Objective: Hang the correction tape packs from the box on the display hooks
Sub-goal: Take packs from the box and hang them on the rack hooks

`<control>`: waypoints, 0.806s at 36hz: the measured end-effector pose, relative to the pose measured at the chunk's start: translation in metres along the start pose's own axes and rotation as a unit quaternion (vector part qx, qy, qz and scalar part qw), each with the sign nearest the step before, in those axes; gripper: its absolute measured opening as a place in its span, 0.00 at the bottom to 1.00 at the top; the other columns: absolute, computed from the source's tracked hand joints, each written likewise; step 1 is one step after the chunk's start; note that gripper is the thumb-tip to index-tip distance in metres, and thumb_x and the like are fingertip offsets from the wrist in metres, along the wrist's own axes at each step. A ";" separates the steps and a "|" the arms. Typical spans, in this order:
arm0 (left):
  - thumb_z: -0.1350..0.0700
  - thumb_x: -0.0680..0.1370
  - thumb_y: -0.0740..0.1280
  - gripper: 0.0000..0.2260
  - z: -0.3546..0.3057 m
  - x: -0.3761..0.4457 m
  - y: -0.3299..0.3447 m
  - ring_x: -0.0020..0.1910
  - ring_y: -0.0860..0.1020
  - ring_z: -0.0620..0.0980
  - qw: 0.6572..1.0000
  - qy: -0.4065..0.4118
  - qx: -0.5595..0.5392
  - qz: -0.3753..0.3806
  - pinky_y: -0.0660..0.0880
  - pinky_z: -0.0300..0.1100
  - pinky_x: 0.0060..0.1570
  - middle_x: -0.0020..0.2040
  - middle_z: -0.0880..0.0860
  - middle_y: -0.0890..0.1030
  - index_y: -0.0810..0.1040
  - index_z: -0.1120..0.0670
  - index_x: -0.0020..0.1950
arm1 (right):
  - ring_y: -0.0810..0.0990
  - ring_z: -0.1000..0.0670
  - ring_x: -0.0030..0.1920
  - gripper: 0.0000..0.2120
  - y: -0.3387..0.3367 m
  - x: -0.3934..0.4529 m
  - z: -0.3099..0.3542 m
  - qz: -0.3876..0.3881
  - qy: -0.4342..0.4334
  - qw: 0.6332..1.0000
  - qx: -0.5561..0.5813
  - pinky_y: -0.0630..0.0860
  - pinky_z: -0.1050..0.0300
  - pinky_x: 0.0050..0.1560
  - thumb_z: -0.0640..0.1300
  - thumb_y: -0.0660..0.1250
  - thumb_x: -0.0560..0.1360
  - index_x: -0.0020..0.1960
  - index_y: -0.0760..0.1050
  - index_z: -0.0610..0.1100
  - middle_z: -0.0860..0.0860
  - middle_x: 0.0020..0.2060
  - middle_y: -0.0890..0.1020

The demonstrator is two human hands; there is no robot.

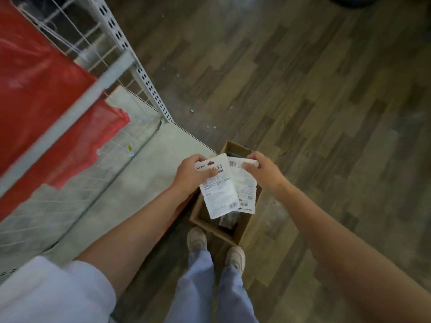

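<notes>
Correction tape packs: two white flat packs, held above the open box; the left pack [218,190] overlaps the right pack [245,183], both hanging downward with printed text and barcodes facing up.
Left hand [192,174]: grip curled round the top of the left pack, thumb across its printed face, fingers behind the upper edge.
Right hand [262,170]: grip pinching the top edge of the right pack, fingers bent over the barcode end.
Box [242,229]: brown cardboard, flaps open, standing on the floor just in front of the shoes; dark contents show inside, too blurred to tell apart.
Floor [314,89]: wood-pattern planks with small white scraps scattered near the rack.
Display rack [142,75]: white slotted upright and wire grid at the left, with a pale base shelf beside the box.
Red panels [35,89]: blurred, hanging on the rack's near side.
Person: bare forearms, white sleeve at lower left, light blue trousers, pale shoes [197,238].
</notes>
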State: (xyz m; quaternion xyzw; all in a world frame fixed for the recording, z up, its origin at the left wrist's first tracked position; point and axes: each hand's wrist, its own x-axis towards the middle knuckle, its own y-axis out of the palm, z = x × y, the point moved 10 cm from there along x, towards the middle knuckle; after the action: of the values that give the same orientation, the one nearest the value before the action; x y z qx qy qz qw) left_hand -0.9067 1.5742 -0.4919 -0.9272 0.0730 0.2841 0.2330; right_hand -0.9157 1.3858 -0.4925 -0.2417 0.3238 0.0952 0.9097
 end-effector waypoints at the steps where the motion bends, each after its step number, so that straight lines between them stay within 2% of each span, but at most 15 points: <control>1: 0.58 0.72 0.75 0.12 -0.017 -0.009 -0.010 0.46 0.81 0.51 1.000 0.010 -0.016 -0.014 0.76 0.39 0.40 0.52 0.53 0.82 0.73 0.51 0.45 | 0.78 0.48 0.45 0.06 -0.004 -0.008 0.016 0.001 -0.010 1.000 0.014 0.75 0.55 0.41 0.47 0.59 0.80 0.53 0.70 0.46 0.46 0.50 0.80; 6: 0.58 0.69 0.77 0.15 -0.095 -0.051 -0.062 0.47 0.82 0.51 0.991 0.050 -0.090 -0.086 0.80 0.48 0.47 0.49 0.53 0.83 0.73 0.53 0.50 | 0.81 0.44 0.52 0.07 -0.021 -0.052 0.096 0.030 -0.047 0.993 0.105 0.79 0.43 0.55 0.49 0.61 0.80 0.51 0.72 0.45 0.45 0.50 0.81; 9: 0.58 0.70 0.76 0.15 -0.134 -0.076 -0.091 0.48 0.82 0.53 0.983 0.071 -0.123 -0.116 0.79 0.50 0.50 0.47 0.51 0.82 0.73 0.54 0.52 | 0.82 0.44 0.52 0.10 -0.030 -0.079 0.144 0.055 -0.082 0.984 0.152 0.79 0.43 0.55 0.48 0.63 0.79 0.55 0.72 0.43 0.44 0.52 0.82; 12: 0.59 0.72 0.75 0.15 -0.167 -0.104 -0.118 0.49 0.82 0.54 0.976 0.092 -0.146 -0.133 0.79 0.51 0.50 0.49 0.53 0.82 0.75 0.57 0.55 | 0.83 0.44 0.51 0.16 -0.035 -0.104 0.186 0.094 -0.119 0.975 0.160 0.79 0.41 0.54 0.44 0.70 0.75 0.61 0.72 0.43 0.44 0.54 0.83; 15: 0.58 0.73 0.74 0.13 -0.196 -0.133 -0.144 0.47 0.81 0.52 0.970 0.118 -0.153 -0.150 0.79 0.47 0.48 0.47 0.50 0.82 0.75 0.56 0.54 | 0.84 0.48 0.46 0.14 -0.040 -0.133 0.227 0.118 -0.163 0.971 0.132 0.82 0.49 0.46 0.39 0.69 0.76 0.59 0.71 0.43 0.45 0.50 0.84; 19: 0.57 0.75 0.71 0.09 -0.223 -0.177 -0.176 0.48 0.82 0.51 0.963 0.147 -0.169 -0.149 0.79 0.50 0.51 0.48 0.48 0.82 0.73 0.46 0.48 | 0.84 0.50 0.45 0.16 -0.047 -0.170 0.281 0.120 -0.224 0.959 0.128 0.80 0.58 0.37 0.38 0.68 0.76 0.62 0.71 0.42 0.47 0.52 0.83; 23: 0.61 0.74 0.72 0.14 -0.232 -0.221 -0.207 0.53 0.82 0.54 0.951 0.167 -0.216 -0.144 0.78 0.52 0.55 0.54 0.52 0.82 0.72 0.46 0.52 | 0.84 0.49 0.44 0.14 -0.046 -0.204 0.330 0.107 -0.263 0.948 0.142 0.80 0.59 0.38 0.40 0.68 0.76 0.61 0.72 0.40 0.44 0.53 0.83; 25: 0.61 0.74 0.72 0.14 -0.228 -0.242 -0.228 0.50 0.82 0.51 0.941 0.171 -0.239 -0.167 0.80 0.48 0.50 0.53 0.52 0.82 0.74 0.48 0.54 | 0.83 0.50 0.43 0.12 -0.038 -0.223 0.351 0.116 -0.283 0.942 0.139 0.79 0.61 0.36 0.41 0.68 0.77 0.59 0.73 0.41 0.45 0.52 0.83; 27: 0.60 0.73 0.73 0.15 -0.220 -0.262 -0.250 0.48 0.82 0.49 0.933 0.174 -0.248 -0.196 0.80 0.44 0.46 0.52 0.51 0.83 0.75 0.52 0.57 | 0.83 0.50 0.45 0.11 -0.024 -0.239 0.368 0.133 -0.298 0.937 0.128 0.80 0.60 0.38 0.42 0.67 0.77 0.59 0.73 0.41 0.46 0.52 0.83; 29: 0.60 0.72 0.74 0.15 -0.206 -0.279 -0.270 0.48 0.83 0.51 0.924 0.168 -0.262 -0.223 0.79 0.47 0.49 0.51 0.51 0.84 0.77 0.53 0.57 | 0.83 0.50 0.45 0.08 -0.008 -0.252 0.380 0.149 -0.307 0.933 0.118 0.79 0.58 0.41 0.43 0.66 0.78 0.56 0.75 0.43 0.47 0.50 0.84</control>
State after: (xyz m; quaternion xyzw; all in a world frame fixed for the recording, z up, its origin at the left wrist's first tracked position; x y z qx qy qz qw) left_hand -0.9636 1.7155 -0.0795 -0.9816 -0.1743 0.0739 0.0231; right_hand -0.9011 1.5648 -0.0739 -0.0407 0.0699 0.2603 0.9621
